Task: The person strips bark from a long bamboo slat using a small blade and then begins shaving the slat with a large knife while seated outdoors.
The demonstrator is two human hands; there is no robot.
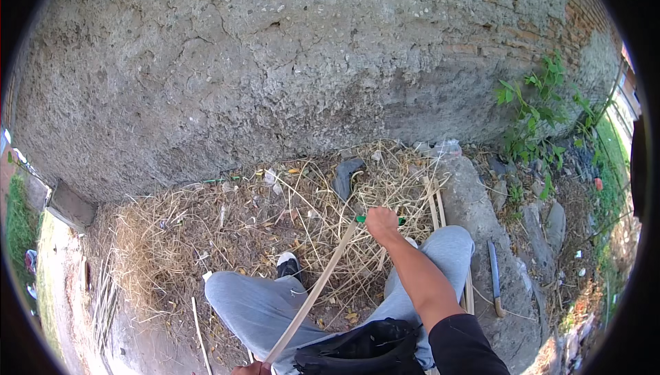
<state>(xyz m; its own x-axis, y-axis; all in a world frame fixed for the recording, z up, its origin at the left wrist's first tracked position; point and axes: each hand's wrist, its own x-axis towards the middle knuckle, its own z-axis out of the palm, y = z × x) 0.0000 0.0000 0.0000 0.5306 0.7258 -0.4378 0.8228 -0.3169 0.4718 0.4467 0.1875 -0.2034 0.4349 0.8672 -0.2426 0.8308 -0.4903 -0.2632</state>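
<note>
Long flat pale wooden strip slants between hands: fisted right hand grips bright-green tool at far end; left hand, partly out of view, clasps near end. Thin straw-coloured strands around right hand suggest shaving underway; remainder unclear.

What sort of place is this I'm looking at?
Outdoors, probably a yard beside an old building: a rough, weathered wall with exposed brick rises ahead, straw-coloured strands lie scattered near its foot, and a leafy green plant grows against it.
</note>
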